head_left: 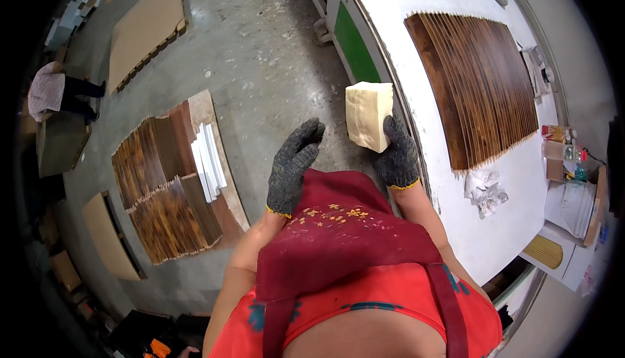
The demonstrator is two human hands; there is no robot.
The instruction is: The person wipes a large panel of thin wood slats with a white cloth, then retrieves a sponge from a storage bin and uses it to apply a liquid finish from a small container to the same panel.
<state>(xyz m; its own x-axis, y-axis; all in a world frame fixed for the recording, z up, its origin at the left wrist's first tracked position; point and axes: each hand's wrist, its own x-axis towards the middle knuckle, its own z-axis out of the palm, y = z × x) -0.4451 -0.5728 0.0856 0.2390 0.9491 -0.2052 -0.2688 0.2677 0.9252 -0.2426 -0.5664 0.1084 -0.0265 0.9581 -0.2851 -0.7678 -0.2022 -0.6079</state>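
Note:
My right hand point(397, 156), in a dark grey knitted glove with a yellow cuff, grips a pale yellow block point(368, 116) that looks like a thick piece of sponge. The block is held beside the edge of the white table, its top edge uneven. In a matching glove, my left hand point(293, 166) is in front of my apron with nothing in it, its fingers stretched and slightly bent. On the white table point(449, 228) to the right lies a row of dark brown stained wooden strips point(478, 88), set close side by side.
Crumpled white plastic point(485, 192) lies near the strips. Bottles and boxes point(566, 153) crowd the table's far right. On the floor at left, stacked brown boards point(166, 189) sit with white strips point(208, 163), near flat panels point(146, 32). Another person point(58, 91) stands at far left.

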